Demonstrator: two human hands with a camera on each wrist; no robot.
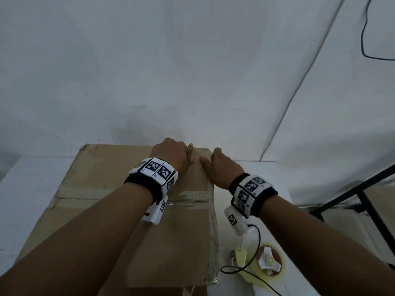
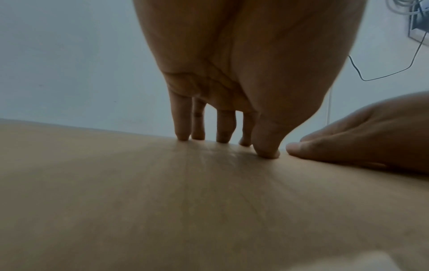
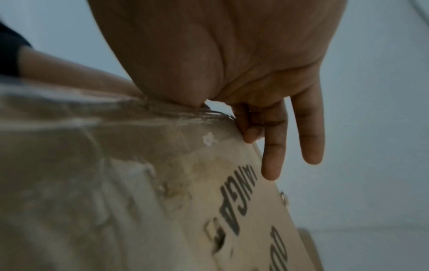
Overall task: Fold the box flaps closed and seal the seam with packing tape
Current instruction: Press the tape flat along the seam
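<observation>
Two hands on box (image 1: 106,189) far edge; L hand (image 1: 171,154) fingertips pressing, R hand (image 1: 224,167) grip spread over corner

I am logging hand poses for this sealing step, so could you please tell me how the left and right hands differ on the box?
The left hand stands on the top of the box, fingertips pressing its far edge; the right hand wraps the far right corner. Left fingers stay on top; right fingers hang down the side. Both touch the box, neither the tape dispenser.
</observation>
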